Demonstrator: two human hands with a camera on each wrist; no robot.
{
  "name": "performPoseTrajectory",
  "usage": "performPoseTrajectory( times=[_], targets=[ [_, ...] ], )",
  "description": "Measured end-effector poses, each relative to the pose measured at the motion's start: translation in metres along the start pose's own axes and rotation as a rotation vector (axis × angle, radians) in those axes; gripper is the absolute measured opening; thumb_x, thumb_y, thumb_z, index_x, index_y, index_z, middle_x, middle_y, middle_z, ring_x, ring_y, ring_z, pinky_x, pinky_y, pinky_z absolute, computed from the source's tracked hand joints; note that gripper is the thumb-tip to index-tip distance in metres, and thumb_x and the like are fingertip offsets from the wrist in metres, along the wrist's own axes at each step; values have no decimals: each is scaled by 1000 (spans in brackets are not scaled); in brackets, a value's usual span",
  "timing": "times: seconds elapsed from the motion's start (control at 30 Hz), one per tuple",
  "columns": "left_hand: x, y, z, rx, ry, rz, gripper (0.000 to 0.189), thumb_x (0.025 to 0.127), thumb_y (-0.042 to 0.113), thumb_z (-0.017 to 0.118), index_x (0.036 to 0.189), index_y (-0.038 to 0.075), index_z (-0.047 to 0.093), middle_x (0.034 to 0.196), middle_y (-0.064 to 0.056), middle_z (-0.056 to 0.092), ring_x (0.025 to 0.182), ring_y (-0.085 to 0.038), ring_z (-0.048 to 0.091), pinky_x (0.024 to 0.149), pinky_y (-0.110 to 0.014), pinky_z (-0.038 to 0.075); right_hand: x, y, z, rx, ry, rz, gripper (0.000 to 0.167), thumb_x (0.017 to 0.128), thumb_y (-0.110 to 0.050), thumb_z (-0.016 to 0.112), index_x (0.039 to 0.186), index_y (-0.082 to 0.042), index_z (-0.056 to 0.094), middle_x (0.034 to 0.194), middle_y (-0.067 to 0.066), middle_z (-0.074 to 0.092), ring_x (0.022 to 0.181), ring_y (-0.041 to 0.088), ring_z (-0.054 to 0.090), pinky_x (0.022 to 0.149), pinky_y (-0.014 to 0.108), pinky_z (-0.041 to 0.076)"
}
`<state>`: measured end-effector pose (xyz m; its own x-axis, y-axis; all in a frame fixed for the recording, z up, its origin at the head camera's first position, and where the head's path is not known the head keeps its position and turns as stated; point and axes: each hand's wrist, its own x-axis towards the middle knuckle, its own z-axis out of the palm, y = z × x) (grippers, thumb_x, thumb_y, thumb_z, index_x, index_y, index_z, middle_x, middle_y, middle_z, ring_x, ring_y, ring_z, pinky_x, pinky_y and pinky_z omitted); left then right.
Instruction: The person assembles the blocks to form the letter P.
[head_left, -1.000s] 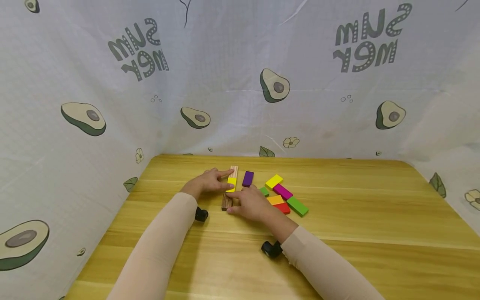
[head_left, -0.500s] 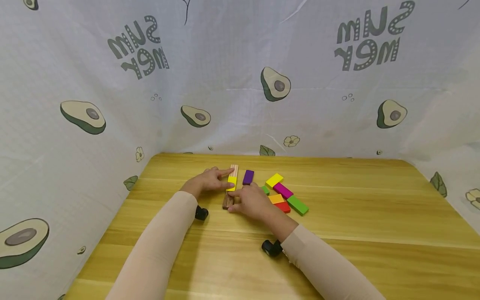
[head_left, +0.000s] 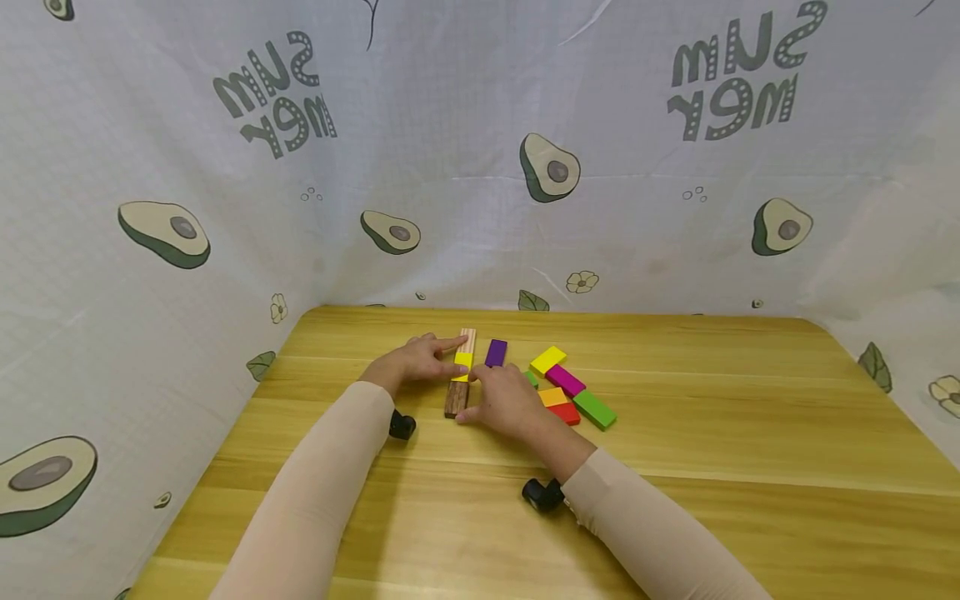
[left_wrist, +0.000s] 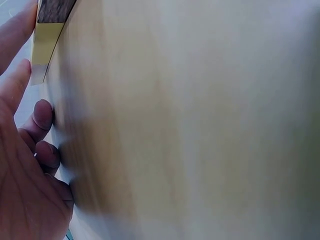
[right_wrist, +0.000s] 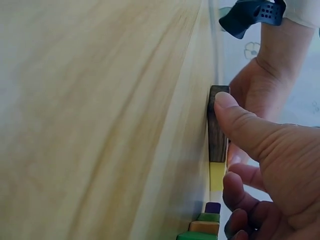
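A straight row of blocks lies at the left of the table: a pale wood block (head_left: pixel 468 340) at the far end, a yellow block (head_left: pixel 464 362) in the middle, a dark brown block (head_left: pixel 456 400) nearest me. My left hand (head_left: pixel 418 361) reaches in from the left, its straight index finger on the pale block and its thumb at the yellow one. At the row's right side is my right hand (head_left: pixel 510 403); its thumb (right_wrist: pixel 227 101) rests at the near end of the dark brown block, while its index finger stands off beside the yellow block.
Right of the row lie a purple block (head_left: pixel 496 352), another yellow block (head_left: pixel 548 360), a magenta block (head_left: pixel 566 381), a green block (head_left: pixel 596 410), an orange block (head_left: pixel 552 397) and a red block (head_left: pixel 565 414). A smaller patch of green (head_left: pixel 532 379) shows behind my right hand.
My right index finger has shifted away from the dark brown block, up and to the right, leaving more of it exposed. That block now lines up straighter with the yellow one. My left hand stays put.
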<state>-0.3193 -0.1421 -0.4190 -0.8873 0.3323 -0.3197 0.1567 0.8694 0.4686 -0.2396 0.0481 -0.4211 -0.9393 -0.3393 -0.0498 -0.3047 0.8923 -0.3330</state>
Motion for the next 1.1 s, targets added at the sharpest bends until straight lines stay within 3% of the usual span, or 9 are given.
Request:
performPoseTrajectory(
  times=[0.3, 0.53, 0.8, 1.1],
  targets=[
    [-2, 4, -2, 12, -40, -53, 103, 71, 68, 82, 156, 54, 26, 161, -13, 33, 150, -37, 29, 119, -69, 27, 0, 0, -2, 37, -16, 55, 72, 75, -56, 86, 130, -16, 60, 96, 3, 69, 103, 29, 59, 84, 41, 52],
    [1, 2, -2, 19, -39, -48, 105, 70, 69, 83, 157, 54, 26, 161, -14, 35, 147, -36, 32, 118, -68, 29, -5, 7, -6, 62, -3, 28, 77, 78, -56, 84, 138, -14, 58, 106, 5, 72, 108, 31, 61, 93, 46, 54],
    [4, 2, -2, 17, -48, -59, 104, 71, 71, 81, 157, 54, 26, 167, -13, 27, 154, -39, 27, 120, -68, 26, -32, 38, -22, 158, -13, -35, 56, 84, -36, 85, 129, -10, 63, 80, -1, 61, 69, 14, 54, 63, 29, 47],
    [8, 3, -7, -55, -78, -69, 105, 73, 64, 84, 158, 52, 25, 171, -12, 21, 157, -38, 22, 124, -63, 22, -68, 74, -44, 198, -85, 17, 41, 84, -22, 85, 119, -11, 66, 80, 1, 59, 71, 17, 53, 65, 29, 46]
  ],
)
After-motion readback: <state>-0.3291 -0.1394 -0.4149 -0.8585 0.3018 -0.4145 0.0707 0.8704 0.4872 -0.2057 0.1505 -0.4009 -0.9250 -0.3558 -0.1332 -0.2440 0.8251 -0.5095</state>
